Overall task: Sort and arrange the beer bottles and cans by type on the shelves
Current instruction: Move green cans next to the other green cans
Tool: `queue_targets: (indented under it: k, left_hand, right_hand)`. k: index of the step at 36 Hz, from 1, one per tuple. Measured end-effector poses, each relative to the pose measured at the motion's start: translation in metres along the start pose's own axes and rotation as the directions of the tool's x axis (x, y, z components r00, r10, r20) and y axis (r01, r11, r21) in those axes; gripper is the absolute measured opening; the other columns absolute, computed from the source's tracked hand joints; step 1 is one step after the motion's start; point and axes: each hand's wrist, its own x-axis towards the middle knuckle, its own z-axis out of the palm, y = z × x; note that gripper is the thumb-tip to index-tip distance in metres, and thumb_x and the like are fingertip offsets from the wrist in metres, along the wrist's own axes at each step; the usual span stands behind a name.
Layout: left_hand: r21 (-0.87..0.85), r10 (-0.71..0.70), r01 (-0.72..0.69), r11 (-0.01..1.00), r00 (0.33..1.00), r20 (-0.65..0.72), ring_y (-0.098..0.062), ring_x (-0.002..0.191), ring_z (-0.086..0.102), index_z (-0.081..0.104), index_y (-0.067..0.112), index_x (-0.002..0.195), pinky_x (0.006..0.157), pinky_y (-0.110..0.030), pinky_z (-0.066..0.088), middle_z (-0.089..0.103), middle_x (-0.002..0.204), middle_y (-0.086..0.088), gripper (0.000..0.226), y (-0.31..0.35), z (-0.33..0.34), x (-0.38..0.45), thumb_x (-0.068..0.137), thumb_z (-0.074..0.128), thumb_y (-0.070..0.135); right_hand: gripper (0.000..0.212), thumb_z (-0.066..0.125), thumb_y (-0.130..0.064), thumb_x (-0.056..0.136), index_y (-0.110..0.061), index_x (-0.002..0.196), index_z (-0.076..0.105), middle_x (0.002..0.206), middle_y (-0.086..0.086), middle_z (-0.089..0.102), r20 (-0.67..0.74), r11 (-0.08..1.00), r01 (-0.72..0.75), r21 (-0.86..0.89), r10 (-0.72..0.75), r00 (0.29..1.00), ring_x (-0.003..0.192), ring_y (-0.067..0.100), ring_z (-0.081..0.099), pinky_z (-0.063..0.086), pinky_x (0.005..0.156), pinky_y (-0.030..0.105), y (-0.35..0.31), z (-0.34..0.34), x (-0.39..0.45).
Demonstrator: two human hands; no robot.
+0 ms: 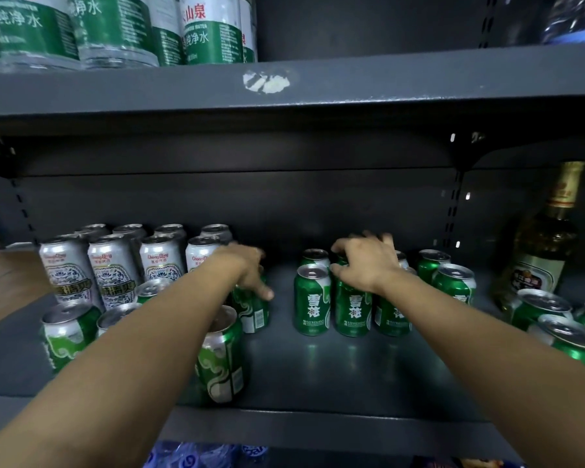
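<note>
On the dark grey shelf, several tall silver cans stand in rows at the back left. Green cans are spread across the front and right. My left hand grips the top of one green can near the shelf's middle. My right hand curls over the top of a green can in a small cluster, with another green can just to its left. A further green can stands at the front under my left forearm.
A tall gold-capped glass beer bottle stands at the far right, with more green cans in front of it. Water bottles fill the upper shelf. Bare shelf lies between the two hands. Blue-wrapped bottles sit below.
</note>
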Motion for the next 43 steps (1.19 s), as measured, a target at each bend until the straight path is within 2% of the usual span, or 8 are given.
queue_targets:
  k: [6,14,21,27,32,35,39,43]
  left_hand:
    - [0.064,0.035,-0.033,0.997,0.999,-0.027,-0.025,0.119,0.054,0.049,0.022,0.130,0.095,-0.036,0.048,0.056,0.131,-0.003,0.068,-0.001,0.013,0.000,0.072,0.083,0.032]
    - [0.015,0.002,-0.001,1.000,0.999,-0.039,-0.024,0.109,0.060,0.058,0.021,0.122,0.088,-0.036,0.050,0.061,0.121,0.001,0.078,0.004,-0.007,-0.025,0.061,0.076,0.067]
    - [0.025,-0.030,0.032,0.999,0.997,-0.066,-0.020,0.094,0.059,0.059,0.019,0.111,0.076,-0.029,0.041,0.057,0.092,0.003,0.078,0.040,-0.009,-0.064,0.063,0.062,0.081]
    - [0.031,-0.078,0.084,0.996,0.985,-0.153,-0.019,0.105,0.062,0.062,0.021,0.112,0.074,-0.028,0.040,0.064,0.106,0.003,0.080,0.062,0.001,-0.078,0.063,0.059,0.084]
    - [0.023,-0.054,0.061,0.998,0.973,-0.225,-0.021,0.104,0.063,0.063,0.019,0.111,0.072,-0.029,0.041,0.065,0.104,0.002,0.068,0.083,0.003,-0.083,0.076,0.053,0.076]
    - [-0.034,-0.035,0.029,0.999,0.982,-0.186,-0.024,0.102,0.063,0.063,0.014,0.110,0.075,-0.030,0.043,0.065,0.110,-0.002,0.062,0.082,0.001,-0.085,0.082,0.051,0.069]
    - [-0.320,-0.018,0.016,0.947,1.000,-0.003,-0.023,0.060,0.063,0.058,0.005,0.073,0.057,-0.027,0.048,0.063,0.069,-0.007,0.060,0.061,-0.001,-0.081,0.084,0.056,0.064]
    - [-0.485,0.004,-0.001,0.875,1.000,0.006,-0.027,0.074,0.072,0.068,0.000,0.091,0.074,-0.035,0.059,0.072,0.078,-0.014,0.057,0.054,0.006,-0.075,0.083,0.065,0.057]
  right_hand:
    - [0.032,0.049,-0.039,0.091,-0.029,0.121,0.058,0.122,-0.006,0.059,-0.153,0.992,0.120,-0.029,-0.123,0.981,0.123,0.020,0.041,0.021,0.100,0.037,-0.015,0.005,-0.002]
    - [0.032,0.052,-0.025,0.086,-0.024,0.117,0.059,0.113,-0.005,0.062,-0.310,0.968,0.235,0.088,-0.198,0.930,0.110,0.020,0.050,0.028,0.089,0.032,-0.036,-0.001,-0.015]
    - [0.066,0.060,-0.039,0.085,-0.024,0.140,0.029,0.138,0.000,0.048,-0.062,0.928,0.312,0.204,-0.306,0.950,0.112,0.026,0.058,0.047,0.083,0.038,-0.045,0.000,-0.047]
    - [0.078,0.071,-0.042,0.080,-0.020,0.140,0.028,0.135,0.000,0.051,0.218,0.898,0.091,0.431,-0.202,0.955,0.093,0.017,0.052,0.038,0.079,0.026,-0.021,0.010,-0.065]
    - [0.106,0.076,-0.051,0.074,-0.020,0.152,0.011,0.150,0.001,0.039,0.226,0.904,0.078,0.419,-0.188,0.956,0.132,0.024,0.044,0.041,0.098,0.034,-0.027,0.023,-0.082]
    - [0.088,0.077,-0.049,0.075,-0.019,0.143,0.030,0.133,0.004,0.056,0.140,0.870,0.028,0.492,-0.111,0.984,0.119,0.024,0.054,0.046,0.087,0.033,-0.037,0.031,-0.080]
    - [0.060,0.077,-0.042,0.077,-0.016,0.122,0.046,0.120,0.004,0.061,0.114,0.826,0.022,0.563,-0.104,0.988,0.109,0.024,0.057,0.047,0.087,0.034,-0.040,0.033,-0.073]
    - [0.060,0.078,-0.036,0.078,-0.015,0.126,0.048,0.110,0.001,0.058,0.144,0.839,0.043,0.543,-0.144,0.979,0.099,0.020,0.056,0.041,0.078,0.026,-0.033,0.024,-0.069]
